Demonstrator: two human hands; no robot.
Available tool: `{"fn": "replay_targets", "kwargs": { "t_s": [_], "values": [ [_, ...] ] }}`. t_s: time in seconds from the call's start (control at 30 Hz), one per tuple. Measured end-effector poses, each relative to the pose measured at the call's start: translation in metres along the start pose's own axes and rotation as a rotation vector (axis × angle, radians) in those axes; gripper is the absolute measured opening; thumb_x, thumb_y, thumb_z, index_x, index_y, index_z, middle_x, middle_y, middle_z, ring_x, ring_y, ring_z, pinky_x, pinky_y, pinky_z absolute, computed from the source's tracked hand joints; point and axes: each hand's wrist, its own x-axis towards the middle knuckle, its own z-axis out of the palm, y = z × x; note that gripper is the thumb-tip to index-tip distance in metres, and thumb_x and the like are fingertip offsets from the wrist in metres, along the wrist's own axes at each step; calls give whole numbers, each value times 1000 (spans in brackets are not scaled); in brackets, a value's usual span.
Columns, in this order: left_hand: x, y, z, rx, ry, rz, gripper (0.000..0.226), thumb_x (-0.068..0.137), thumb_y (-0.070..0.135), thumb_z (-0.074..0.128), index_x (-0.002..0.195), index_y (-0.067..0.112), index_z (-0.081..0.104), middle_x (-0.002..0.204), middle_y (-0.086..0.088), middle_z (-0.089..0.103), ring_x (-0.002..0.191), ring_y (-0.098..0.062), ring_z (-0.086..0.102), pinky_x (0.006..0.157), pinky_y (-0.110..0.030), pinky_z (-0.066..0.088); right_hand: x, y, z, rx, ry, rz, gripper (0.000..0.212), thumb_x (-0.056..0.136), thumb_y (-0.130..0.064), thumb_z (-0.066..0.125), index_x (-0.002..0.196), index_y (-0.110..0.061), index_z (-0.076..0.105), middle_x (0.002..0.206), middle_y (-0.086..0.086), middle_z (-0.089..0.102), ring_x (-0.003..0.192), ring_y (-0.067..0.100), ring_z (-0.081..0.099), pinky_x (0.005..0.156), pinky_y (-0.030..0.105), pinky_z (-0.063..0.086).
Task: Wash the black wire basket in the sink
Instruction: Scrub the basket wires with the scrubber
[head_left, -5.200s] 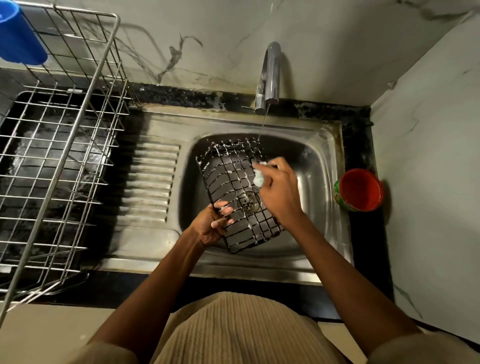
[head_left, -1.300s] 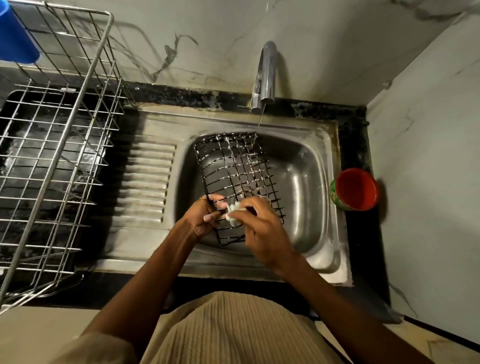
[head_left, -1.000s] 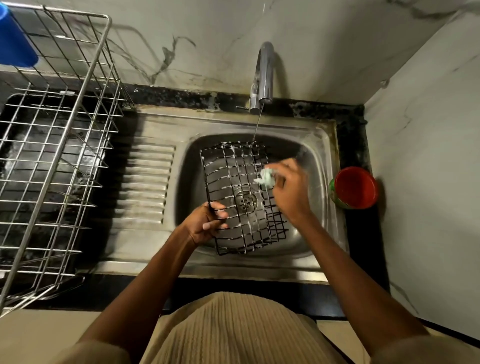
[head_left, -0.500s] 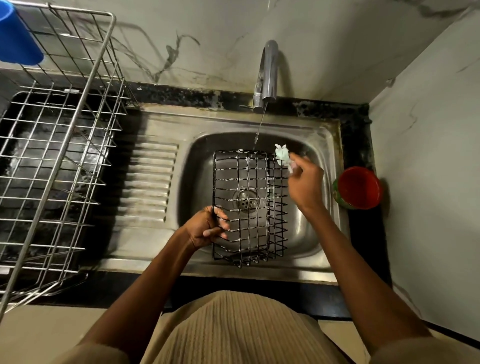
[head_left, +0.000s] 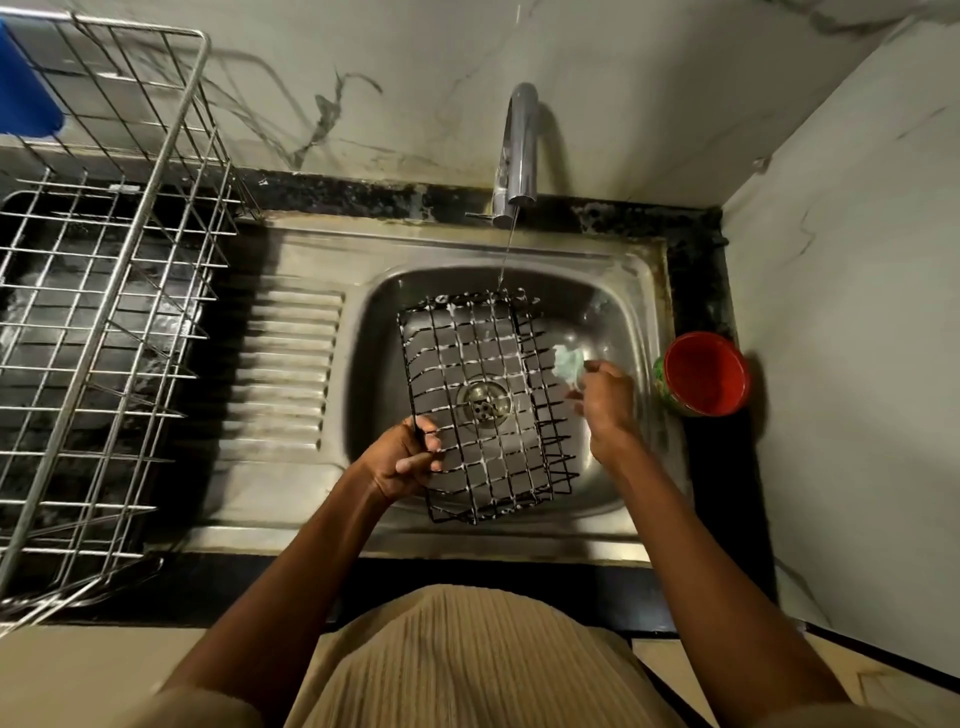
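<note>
The black wire basket hangs over the steel sink, streaked with white soap foam. My left hand grips its near left edge and holds it above the drain. My right hand is at the basket's right side and pinches a small pale green scrubber, which is blurred and touches the basket's right wall. A thin stream of water falls from the tap onto the basket's far edge.
A large steel dish rack stands on the left counter, with a blue cup at its far corner. A red-lined cup sits on the black counter right of the sink. Marble walls close the back and right.
The basket has turned a little counter-clockwise in my left hand. My right hand with the scrubber has moved down from the basket's far right corner to its right side.
</note>
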Motion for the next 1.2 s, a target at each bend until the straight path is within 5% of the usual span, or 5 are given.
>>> {"fn": "replay_targets", "kwargs": {
  "t_s": [0.3,0.63,0.8,1.03,1.2],
  "values": [
    [26,3,14,421,107,34,36,95,4,31,68,19,47,63,-3,44,38,-6,41,43,-17,39,1,-4,6,301,-361,343,21,99,-22,47,109,-9,61,84,8,57,59,17,52,52,28,49],
    [41,7,-2,269,340,137,30,103,2,38,113,6,66,86,-11,72,64,-14,71,58,-24,57,-4,-29,9,-229,-243,-280,17,86,-11,59,72,-20,58,65,-2,51,58,14,43,54,31,34],
    [31,43,-9,397,334,448,35,97,10,49,129,6,62,123,-9,66,116,-24,60,108,-39,43,-3,-35,17,-751,-281,-603,19,87,-25,62,71,-15,65,67,2,62,57,19,53,55,34,45],
    [29,38,22,1034,90,684,23,91,21,54,76,19,71,76,7,71,78,-10,62,81,-32,48,3,-34,33,-1010,-393,-702,17,84,-22,60,68,-16,65,60,1,60,52,15,49,50,24,29],
    [37,17,21,1215,208,634,12,94,15,68,101,16,59,89,-2,66,76,-11,61,71,-22,48,0,-16,36,-1041,-422,-727,23,86,-19,56,64,-26,53,52,-6,48,47,9,42,56,25,31]
  ]
}}
